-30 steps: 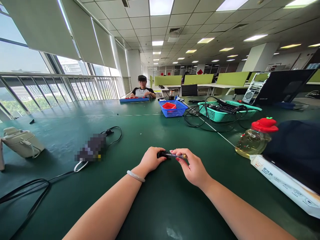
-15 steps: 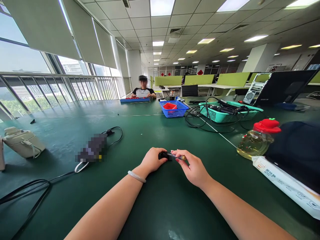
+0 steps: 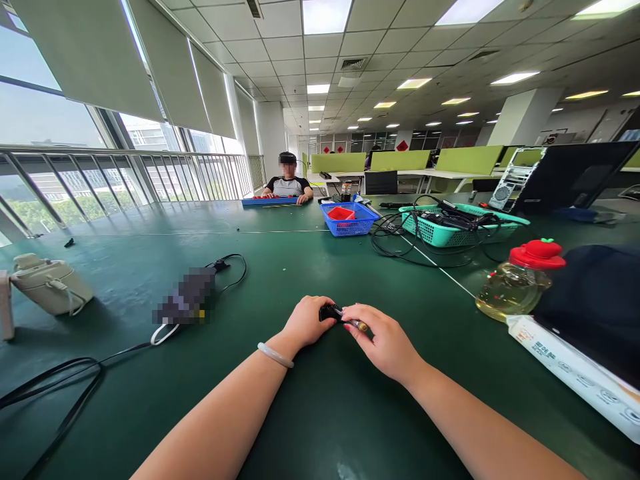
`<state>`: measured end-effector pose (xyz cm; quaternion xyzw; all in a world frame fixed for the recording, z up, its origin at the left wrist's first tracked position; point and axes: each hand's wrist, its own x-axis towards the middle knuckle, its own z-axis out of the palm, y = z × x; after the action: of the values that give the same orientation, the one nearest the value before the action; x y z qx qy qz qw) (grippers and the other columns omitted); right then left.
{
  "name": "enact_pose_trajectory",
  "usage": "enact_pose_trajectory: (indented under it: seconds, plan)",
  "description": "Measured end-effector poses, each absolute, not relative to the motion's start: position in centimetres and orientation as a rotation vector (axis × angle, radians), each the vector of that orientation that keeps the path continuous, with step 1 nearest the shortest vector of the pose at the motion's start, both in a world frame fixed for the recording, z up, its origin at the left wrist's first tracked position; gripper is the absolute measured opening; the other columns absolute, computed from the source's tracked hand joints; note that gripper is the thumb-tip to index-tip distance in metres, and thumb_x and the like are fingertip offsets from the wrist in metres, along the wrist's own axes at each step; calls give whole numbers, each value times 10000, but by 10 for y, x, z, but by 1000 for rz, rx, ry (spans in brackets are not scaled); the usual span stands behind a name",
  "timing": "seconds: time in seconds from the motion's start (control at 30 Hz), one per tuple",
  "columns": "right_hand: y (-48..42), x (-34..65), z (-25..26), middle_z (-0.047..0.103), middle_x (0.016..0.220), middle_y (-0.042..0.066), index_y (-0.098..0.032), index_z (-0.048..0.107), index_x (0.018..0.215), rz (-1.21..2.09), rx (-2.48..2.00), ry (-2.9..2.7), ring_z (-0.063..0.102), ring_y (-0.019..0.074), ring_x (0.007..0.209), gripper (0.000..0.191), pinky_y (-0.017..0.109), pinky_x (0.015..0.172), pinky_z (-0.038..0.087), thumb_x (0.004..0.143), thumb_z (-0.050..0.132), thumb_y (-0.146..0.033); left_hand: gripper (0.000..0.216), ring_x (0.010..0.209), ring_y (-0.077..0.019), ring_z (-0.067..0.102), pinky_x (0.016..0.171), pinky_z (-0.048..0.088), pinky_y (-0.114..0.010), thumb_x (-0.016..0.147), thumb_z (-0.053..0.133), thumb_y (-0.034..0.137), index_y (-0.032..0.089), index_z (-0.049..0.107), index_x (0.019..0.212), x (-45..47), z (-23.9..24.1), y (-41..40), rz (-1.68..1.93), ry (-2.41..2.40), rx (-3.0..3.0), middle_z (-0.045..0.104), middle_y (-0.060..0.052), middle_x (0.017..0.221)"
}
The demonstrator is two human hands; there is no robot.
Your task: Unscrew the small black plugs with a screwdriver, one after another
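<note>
The work at the middle near part of the counter appears to be under way rather than finished: two things are in hand, brought together, and neither has been set down. The left hand holds a small black piece, its fingers curled narrowly over the far side and the thumb along the near side. The piece sits low, at or just above the green surface; whether it touches cannot be told. The right hand pinches a slim, pen-like tool between thumb and fingers, its gold end pointing right and near, its other end directed left at the black piece.

What is done, as far as shows, is that both things are gripped and the tool's far end is at the piece or just beside it; the fingers hide the exact contact. No part lies loose beside the hands. What is left would be judged to include finishing with the tool and letting both things go. The blue basket and the green basket stand well apart, on the far side, untouched by either hand.
</note>
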<state>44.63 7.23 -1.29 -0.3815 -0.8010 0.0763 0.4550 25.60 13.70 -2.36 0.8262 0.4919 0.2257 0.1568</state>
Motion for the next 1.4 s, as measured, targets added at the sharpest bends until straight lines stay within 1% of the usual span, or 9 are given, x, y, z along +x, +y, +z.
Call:
enact_pose_trajectory:
  seconds: [0.17,0.3,0.43,0.57,0.7,0.87,1.03,1.17,1.4]
  plan:
    - [69,440,-11,749,989,27,-289,661,948,105,-887,-2099,704,229,940,186,489,990,522,895,537,-160,295,1045,-249,614,925,495,-365,796,668,250,216,700,1087,257,-24,137,652,1411,2364,726,-52,1076]
    - [62,430,-11,729,936,34,-255,645,895,26,-917,-2165,676,223,892,174,528,1018,450,851,559,-111,302,1031,-247,614,925,496,-368,778,653,218,213,708,1075,256,-25,138,670,1399,2363,729,-47,1066]
    - [58,421,-14,705,860,31,-240,630,870,-36,-920,-2164,637,224,851,179,479,944,453,821,570,-79,314,1035,-247,616,929,498,-365,767,652,207,218,711,1074,257,-24,138,675,1419,2352,727,-49,1069]
    - [58,421,-14,711,895,34,-234,636,915,-74,-903,-2171,628,228,860,204,435,876,464,824,564,-65,325,1041,-249,620,935,500,-366,770,655,217,224,712,1090,258,-23,138,666,1438,2348,726,-49,1072]
    - [62,429,-11,724,963,47,-241,649,988,-81,-930,-2099,640,240,907,208,440,883,461,874,546,-100,327,1032,-248,624,939,498,-364,777,676,245,224,711,1101,257,-23,138,663,1425,2348,729,-47,1064]
    - [73,446,-10,731,911,53,-249,669,937,15,-1047,-1948,652,264,913,120,449,859,486,900,561,-214,320,1033,-246,623,950,487,-362,792,691,266,229,711,1109,256,-23,139,656,1408,2368,725,-48,1056]
    - [80,456,-11,730,930,54,-261,679,926,206,-1165,-1748,674,254,882,149,418,789,534,916,542,-320,328,1032,-254,610,936,487,-372,797,689,280,229,705,1120,256,-22,138,638,1420,2355,717,-51,1065]
    - [77,457,-8,728,903,58,-257,668,897,122,-1079,-1761,663,262,908,127,444,852,510,909,547,-294,319,1011,-251,609,920,487,-369,797,689,286,237,708,1111,256,-21,137,640,1412,2352,719,-43,1052]
    - [73,454,-8,720,850,31,-249,630,885,-10,-965,-1916,663,244,876,84,510,996,396,887,555,-210,314,1002,-241,610,921,481,-362,800,683,280,232,710,1109,256,-20,138,642,1393,2358,724,-40,1054]
